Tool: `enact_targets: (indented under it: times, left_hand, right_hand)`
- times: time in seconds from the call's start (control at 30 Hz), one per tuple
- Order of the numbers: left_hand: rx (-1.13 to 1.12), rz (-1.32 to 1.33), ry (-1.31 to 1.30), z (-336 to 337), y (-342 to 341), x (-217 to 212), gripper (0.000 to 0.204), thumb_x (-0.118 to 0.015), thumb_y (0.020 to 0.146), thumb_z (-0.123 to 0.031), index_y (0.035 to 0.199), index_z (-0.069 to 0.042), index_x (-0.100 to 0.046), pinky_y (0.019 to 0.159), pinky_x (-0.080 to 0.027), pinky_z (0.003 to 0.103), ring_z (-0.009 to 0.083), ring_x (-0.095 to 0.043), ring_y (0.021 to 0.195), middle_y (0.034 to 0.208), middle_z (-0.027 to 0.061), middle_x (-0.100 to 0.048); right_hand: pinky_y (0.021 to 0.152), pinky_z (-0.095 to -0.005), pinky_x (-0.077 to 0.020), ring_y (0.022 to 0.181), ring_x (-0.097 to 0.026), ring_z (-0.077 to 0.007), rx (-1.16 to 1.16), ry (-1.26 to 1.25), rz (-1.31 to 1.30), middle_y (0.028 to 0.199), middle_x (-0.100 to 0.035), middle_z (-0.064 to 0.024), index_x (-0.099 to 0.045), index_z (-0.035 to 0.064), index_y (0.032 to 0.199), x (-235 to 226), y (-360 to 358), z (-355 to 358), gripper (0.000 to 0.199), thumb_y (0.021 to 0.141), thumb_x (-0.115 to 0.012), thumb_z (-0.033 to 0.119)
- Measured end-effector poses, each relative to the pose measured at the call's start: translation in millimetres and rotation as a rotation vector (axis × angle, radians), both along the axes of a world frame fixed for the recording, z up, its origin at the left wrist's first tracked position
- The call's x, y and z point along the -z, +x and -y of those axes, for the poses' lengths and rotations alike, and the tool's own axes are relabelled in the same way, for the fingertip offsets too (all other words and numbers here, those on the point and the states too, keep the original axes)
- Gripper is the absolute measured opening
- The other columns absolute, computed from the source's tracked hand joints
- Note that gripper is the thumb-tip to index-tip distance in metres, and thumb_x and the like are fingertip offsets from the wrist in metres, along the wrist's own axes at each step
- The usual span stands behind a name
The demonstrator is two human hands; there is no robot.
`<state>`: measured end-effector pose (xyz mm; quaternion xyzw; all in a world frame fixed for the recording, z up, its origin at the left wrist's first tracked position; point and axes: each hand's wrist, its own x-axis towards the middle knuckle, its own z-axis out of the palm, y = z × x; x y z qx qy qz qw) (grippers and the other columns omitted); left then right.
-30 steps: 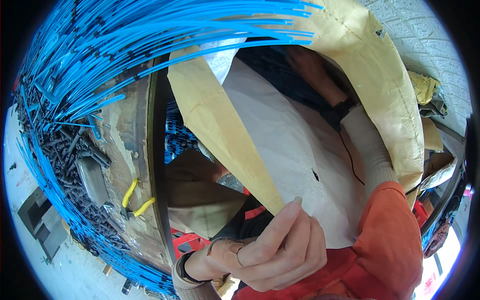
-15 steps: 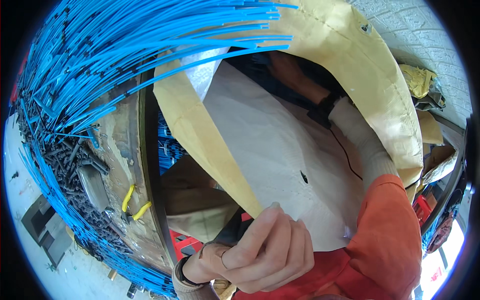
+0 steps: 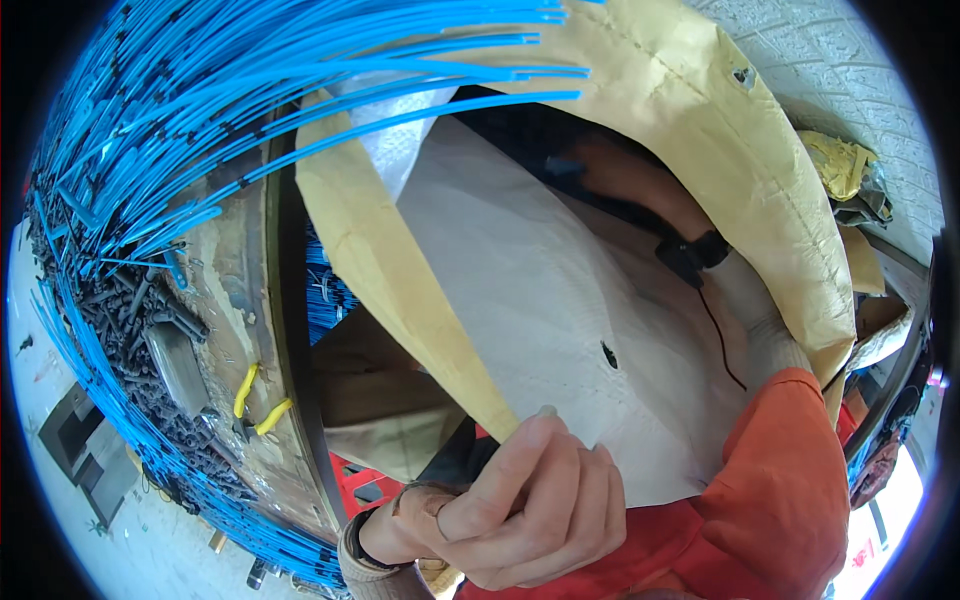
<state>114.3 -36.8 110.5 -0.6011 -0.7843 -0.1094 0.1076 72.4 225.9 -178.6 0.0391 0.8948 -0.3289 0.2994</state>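
A large open paper sack [image 3: 690,65], tan outside with a pale inner wall, stands in front of me. My left hand [image 3: 545,500] is closed in a pinch on its folded near rim. My right hand [image 3: 615,172] reaches deep into the sack's dark mouth. Its fingers are lost in shadow, and a small bluish thing shows faintly beside them, too dim to name. A black device [image 3: 682,262] with a thin cord is strapped at my right wrist. The pale inner wall has a small dark hole. A whitish plastic sheet [image 3: 405,140] shows at the sack's far left edge.
Many long blue plastic strips [image 3: 330,85] overhang the sack's far rim from the left. On the worn workbench [image 3: 235,330] lie yellow-handled pliers [image 3: 262,405], a grey metal piece [image 3: 175,365] and a heap of small dark parts [image 3: 125,330]. A red stool [image 3: 360,485] stands below. A white brick-patterned wall is at right.
My right arm has drawn back a little toward the right, so more of the forearm and the wrist device shows. My left hand keeps its pinch on the sack's rim.
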Motion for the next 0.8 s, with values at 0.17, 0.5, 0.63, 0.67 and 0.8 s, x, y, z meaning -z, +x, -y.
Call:
enact_targets:
  times: [0.17,0.5,0.63,0.67,0.8]
  left_hand:
    - [-0.043,-0.06,0.027,-3,3,2,0.007,-0.059,0.075,-0.013,0.082,-0.016,-0.06,0.08,-0.057,0.036,0.0147,-0.063,0.083,0.08,0.0014,-0.058]
    - [-0.053,-0.076,0.055,-1,2,4,0.003,-0.056,0.075,-0.012,0.074,-0.01,-0.058,0.076,-0.059,0.032,0.0128,-0.062,0.082,0.073,0.0026,-0.058]
    - [-0.019,-0.027,0.167,3,1,18,0.004,-0.055,0.076,-0.011,0.076,-0.009,-0.059,0.078,-0.059,0.032,0.013,-0.062,0.082,0.073,0.0022,-0.058]
    - [0.003,-0.063,0.18,2,-1,18,0.005,-0.055,0.076,-0.011,0.076,-0.009,-0.059,0.078,-0.059,0.032,0.0138,-0.062,0.082,0.073,0.002,-0.058]
    - [0.076,-0.142,0.202,3,-4,17,0.006,-0.054,0.076,-0.009,0.077,-0.01,-0.061,0.08,-0.058,0.035,0.0164,-0.062,0.085,0.076,0.0015,-0.059]
  right_hand:
    - [0.091,-0.0452,-0.0489,0.108,-0.06,-0.0386,-0.146,-0.029,-0.359,0.112,-0.065,-0.0217,-0.066,0.0036,0.11,7,30,21,0.038,0.073,-0.06,0.0]
    - [0.077,-0.0464,-0.05,0.098,-0.057,-0.0381,0.046,0.464,-0.726,0.108,-0.057,-0.0156,-0.059,0.0107,0.117,19,6,4,0.048,0.069,-0.065,0.004]
    - [0.08,-0.048,-0.0471,0.097,-0.057,-0.0388,-0.083,0.469,-0.84,0.106,-0.056,-0.0161,-0.057,0.0079,0.118,17,37,8,0.054,0.065,-0.068,0.006]
    - [0.082,-0.048,-0.0464,0.098,-0.056,-0.0398,0.0,0.441,-0.881,0.107,-0.056,-0.0169,-0.057,0.0062,0.117,15,40,7,0.053,0.065,-0.069,0.007]
    - [0.087,-0.048,-0.0449,0.102,-0.055,-0.0428,0.333,0.398,-0.926,0.111,-0.057,-0.0199,-0.058,0.0019,0.114,13,46,5,0.05,0.067,-0.072,0.009]
